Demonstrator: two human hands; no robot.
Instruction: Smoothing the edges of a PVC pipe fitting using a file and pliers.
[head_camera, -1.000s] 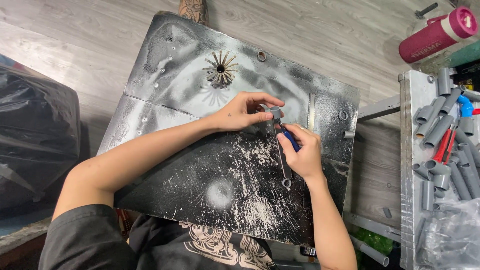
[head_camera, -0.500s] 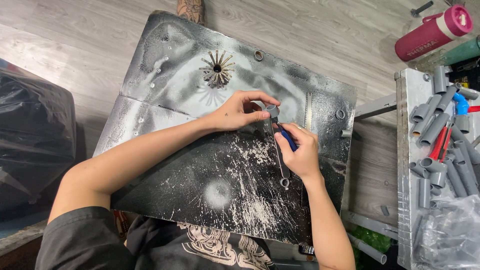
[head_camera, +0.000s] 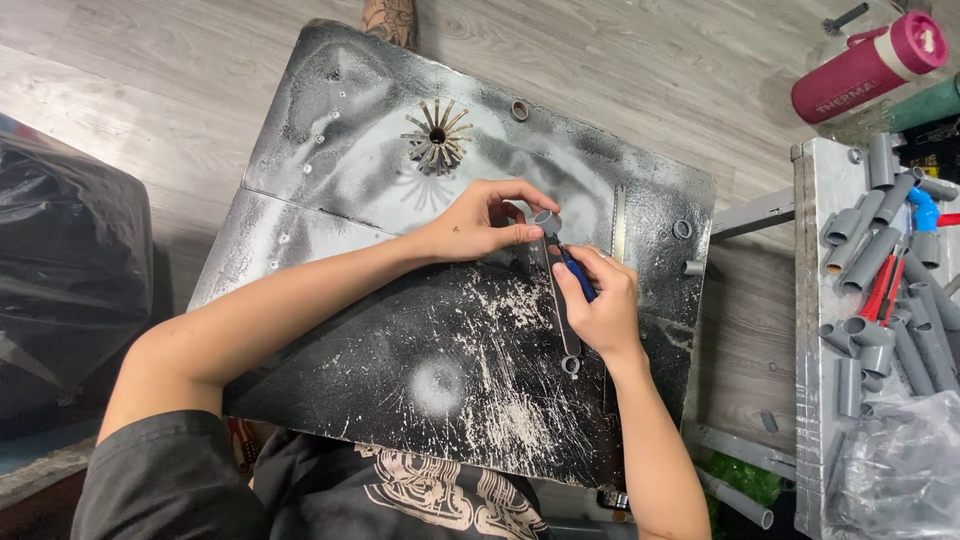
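A black board (head_camera: 330, 230) streaked with silver paint lies across my lap. My left hand (head_camera: 485, 220) pinches a short grey pipe piece (head_camera: 546, 222) and presses on the top of a thin metal ruler (head_camera: 563, 310) lying on the board. My right hand (head_camera: 600, 305) grips a blue-barrelled marker (head_camera: 578, 275), its tip against the ruler's edge just below the pipe piece. A grey part with radiating slits (head_camera: 437, 137) sits near the board's far edge.
A grey tray (head_camera: 815, 330) at right carries several grey pipe fittings (head_camera: 880, 250), a blue elbow (head_camera: 923, 212), red-handled pliers (head_camera: 882, 290) and a plastic bag (head_camera: 895, 470). A pink bottle (head_camera: 868, 68) lies on the wooden floor. A black bag (head_camera: 60, 270) sits left.
Both hands stay at the ruler and the pipe piece; the left fingers have shifted slightly on the pipe, and the view has drifted a little.
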